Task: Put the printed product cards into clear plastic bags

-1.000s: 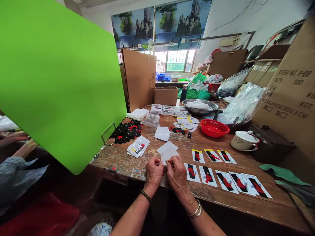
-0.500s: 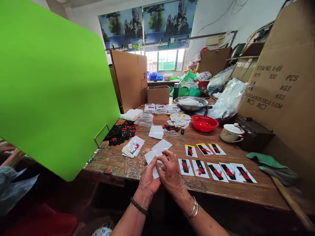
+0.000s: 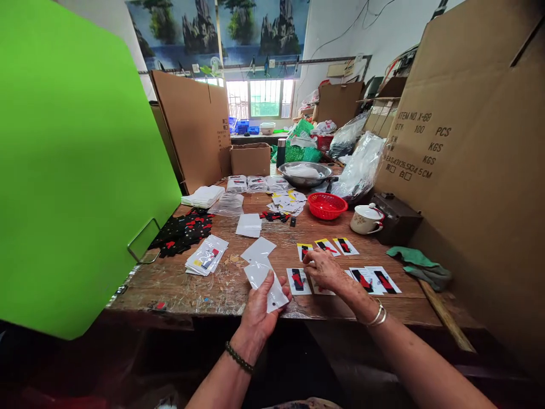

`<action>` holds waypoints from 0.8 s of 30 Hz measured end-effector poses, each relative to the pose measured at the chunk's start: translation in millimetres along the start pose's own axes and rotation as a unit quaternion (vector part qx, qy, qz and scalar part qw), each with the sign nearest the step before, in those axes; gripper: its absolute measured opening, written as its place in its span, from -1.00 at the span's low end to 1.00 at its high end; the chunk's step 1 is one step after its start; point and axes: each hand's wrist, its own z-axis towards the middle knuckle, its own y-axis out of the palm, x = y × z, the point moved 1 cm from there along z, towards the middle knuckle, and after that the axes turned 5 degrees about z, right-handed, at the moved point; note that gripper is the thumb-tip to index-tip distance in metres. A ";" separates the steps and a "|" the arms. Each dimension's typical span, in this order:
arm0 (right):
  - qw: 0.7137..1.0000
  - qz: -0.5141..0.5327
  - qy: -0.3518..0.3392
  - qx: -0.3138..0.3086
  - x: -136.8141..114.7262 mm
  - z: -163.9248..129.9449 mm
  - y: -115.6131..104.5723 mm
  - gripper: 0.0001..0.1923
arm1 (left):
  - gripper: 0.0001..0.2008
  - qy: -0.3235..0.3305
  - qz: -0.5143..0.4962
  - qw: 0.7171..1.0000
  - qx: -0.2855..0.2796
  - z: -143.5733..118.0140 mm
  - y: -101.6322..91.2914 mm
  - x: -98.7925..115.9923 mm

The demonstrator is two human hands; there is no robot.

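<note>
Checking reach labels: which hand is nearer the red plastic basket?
Right. The right hand lies on the printed cards directly in front of the red plastic basket; the left hand holds a clear bag at the table edge, farther back.

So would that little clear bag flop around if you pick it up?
Probably, a bit. The clear bag looks thin and bends in the left hand, so it's likely floppy and very light. Its glossy film may feel slippery too.
</note>
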 end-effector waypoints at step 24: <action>0.990 0.011 0.099 -0.103 -6.8 21.8 2.1 -0.86 | -0.82 -0.023 0.074 0.996 -0.044 17.7 10.5 -14.7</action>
